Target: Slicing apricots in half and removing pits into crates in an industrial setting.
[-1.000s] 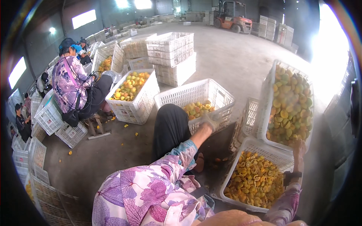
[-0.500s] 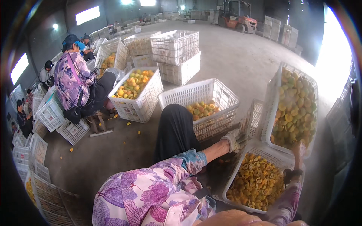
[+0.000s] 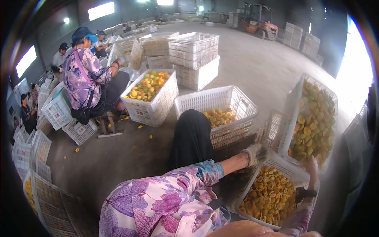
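Observation:
My right hand (image 3: pixel 312 166), bare with a dark band at the wrist, reaches to the near end of a tilted white crate (image 3: pixel 285 136). Its fingers touch yellow-green apricot-like fruit (image 3: pixel 312 122), but whether they grip one is hidden. Below, a second white crate (image 3: pixel 245 196) holds orange, halved fruit pieces (image 3: pixel 270 193). My left hand (image 3: pixel 252 154), in a pale, dirty glove, hangs by the far left corner of that lower crate. Its fingers are dark and blurred, so what they hold cannot be made out.
Past my dark-trousered knee (image 3: pixel 192 136) stands a white crate (image 3: pixel 237 114) partly filled with fruit. Left of it is a fuller crate (image 3: pixel 152 110), near a seated co-worker (image 3: pixel 85 75). Stacked crates (image 3: pixel 195 59) stand behind; a forklift (image 3: pixel 258 23) is far off.
The whole view has shifted, so the surroundings sit a little further right. The seated co-worker's arm is now raised toward a tilted crate. My hands stay at nearly the same places by the crates.

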### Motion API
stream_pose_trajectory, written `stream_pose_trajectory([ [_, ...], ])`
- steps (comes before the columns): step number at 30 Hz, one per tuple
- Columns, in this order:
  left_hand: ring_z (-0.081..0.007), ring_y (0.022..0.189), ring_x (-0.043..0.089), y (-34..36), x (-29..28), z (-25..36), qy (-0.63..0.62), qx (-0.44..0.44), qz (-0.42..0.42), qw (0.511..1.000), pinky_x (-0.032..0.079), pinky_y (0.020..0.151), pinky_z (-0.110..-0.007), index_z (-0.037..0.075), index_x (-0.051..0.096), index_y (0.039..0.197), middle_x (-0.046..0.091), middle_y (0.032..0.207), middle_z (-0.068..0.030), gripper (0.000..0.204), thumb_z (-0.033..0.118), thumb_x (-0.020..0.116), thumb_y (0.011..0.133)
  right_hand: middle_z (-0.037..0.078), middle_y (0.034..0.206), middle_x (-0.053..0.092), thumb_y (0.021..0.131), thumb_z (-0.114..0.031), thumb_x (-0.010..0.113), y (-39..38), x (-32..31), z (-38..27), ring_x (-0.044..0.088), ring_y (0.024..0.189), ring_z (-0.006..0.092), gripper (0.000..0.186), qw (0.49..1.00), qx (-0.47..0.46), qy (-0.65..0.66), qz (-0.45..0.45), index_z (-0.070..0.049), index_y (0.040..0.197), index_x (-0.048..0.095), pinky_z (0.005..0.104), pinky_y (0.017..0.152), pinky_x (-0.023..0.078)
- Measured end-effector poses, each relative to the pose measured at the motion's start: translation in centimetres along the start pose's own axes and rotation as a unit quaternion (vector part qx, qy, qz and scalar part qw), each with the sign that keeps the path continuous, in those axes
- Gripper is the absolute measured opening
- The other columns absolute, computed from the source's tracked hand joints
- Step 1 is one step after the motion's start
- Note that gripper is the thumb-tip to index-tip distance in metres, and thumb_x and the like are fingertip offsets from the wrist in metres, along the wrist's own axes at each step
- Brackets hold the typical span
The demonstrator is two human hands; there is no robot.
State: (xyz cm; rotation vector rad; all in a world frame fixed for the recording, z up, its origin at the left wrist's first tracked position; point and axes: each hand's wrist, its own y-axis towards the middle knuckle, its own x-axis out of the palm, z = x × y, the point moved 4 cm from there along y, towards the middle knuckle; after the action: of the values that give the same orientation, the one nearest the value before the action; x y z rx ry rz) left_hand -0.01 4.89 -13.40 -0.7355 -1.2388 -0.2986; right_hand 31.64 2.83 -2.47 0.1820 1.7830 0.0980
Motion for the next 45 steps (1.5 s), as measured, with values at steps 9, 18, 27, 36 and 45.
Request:
stream_pose_trajectory([
  [9, -0.0225, 0.077, 0.061, -2.7, 2.9, -1.2, 0.076, 0.014, -0.060, 0.995, 0.052, 0.065, -0.042, 0.009, 0.055, 0.097, 0.063, 0.087, -0.0058, 0.020, 0.028, 0.049, 0.091, 0.010, 0.079, 0.055, 0.065, -0.011, 0.073, -1.5, -0.8, -6.4, 0.050, 0.055, 0.0164, 0.044, 0.957, -0.034, 0.284, -0.054, 0.000, 0.101, 0.050, 0.0284, 0.045, 0.040],
  [18, -0.0172, 0.085, 0.059, -3.3, 5.0, -1.5, 0.437, 0.299, -0.278, 0.802, 0.053, 0.075, -0.030, 0.009, 0.051, 0.110, 0.058, 0.095, -0.0033, 0.025, 0.027, 0.049, 0.092, 0.008, 0.073, 0.058, 0.073, -0.006, 0.066, -4.1, 0.6, -20.4, 0.053, 0.052, 0.0136, 0.039, 0.970, -0.092, 0.218, 0.057, 0.004, 0.107, 0.052, 0.0293, 0.046, 0.044],
  [27, -0.0225, 0.074, 0.060, -4.7, 7.5, 4.6, 0.223, 0.187, -0.193, 0.937, 0.052, 0.064, -0.035, 0.005, 0.058, 0.098, 0.061, 0.087, -0.0108, 0.047, 0.047, 0.039, 0.089, 0.003, 0.059, 0.053, 0.076, -0.012, 0.061, -7.2, 0.8, -26.6, 0.043, 0.041, 0.0069, 0.013, 0.736, -0.111, 0.599, -0.295, -0.002, 0.084, 0.058, 0.0221, 0.035, 0.031],
  [36, -0.0241, 0.078, 0.062, -7.5, 14.0, 3.1, 0.189, 0.234, -0.129, 0.945, 0.054, 0.071, -0.036, 0.004, 0.058, 0.094, 0.062, 0.087, -0.0116, 0.050, 0.052, 0.043, 0.091, 0.021, 0.062, 0.052, 0.074, -0.005, 0.060, -7.5, -1.9, -23.6, 0.051, 0.053, 0.0362, 0.021, 0.902, -0.024, 0.325, 0.283, 0.002, 0.094, 0.054, 0.0392, 0.051, 0.041],
  [45, -0.0227, 0.084, 0.062, -8.1, 15.1, 0.9, 0.213, 0.225, -0.160, 0.937, 0.054, 0.072, -0.032, 0.001, 0.054, 0.105, 0.062, 0.088, -0.0125, 0.044, 0.043, 0.044, 0.093, 0.018, 0.062, 0.053, 0.076, -0.009, 0.065, -8.6, -1.3, -23.4, 0.056, 0.061, 0.0360, 0.033, 0.910, 0.005, 0.226, 0.347, -0.006, 0.107, 0.055, 0.0423, 0.051, 0.039],
])
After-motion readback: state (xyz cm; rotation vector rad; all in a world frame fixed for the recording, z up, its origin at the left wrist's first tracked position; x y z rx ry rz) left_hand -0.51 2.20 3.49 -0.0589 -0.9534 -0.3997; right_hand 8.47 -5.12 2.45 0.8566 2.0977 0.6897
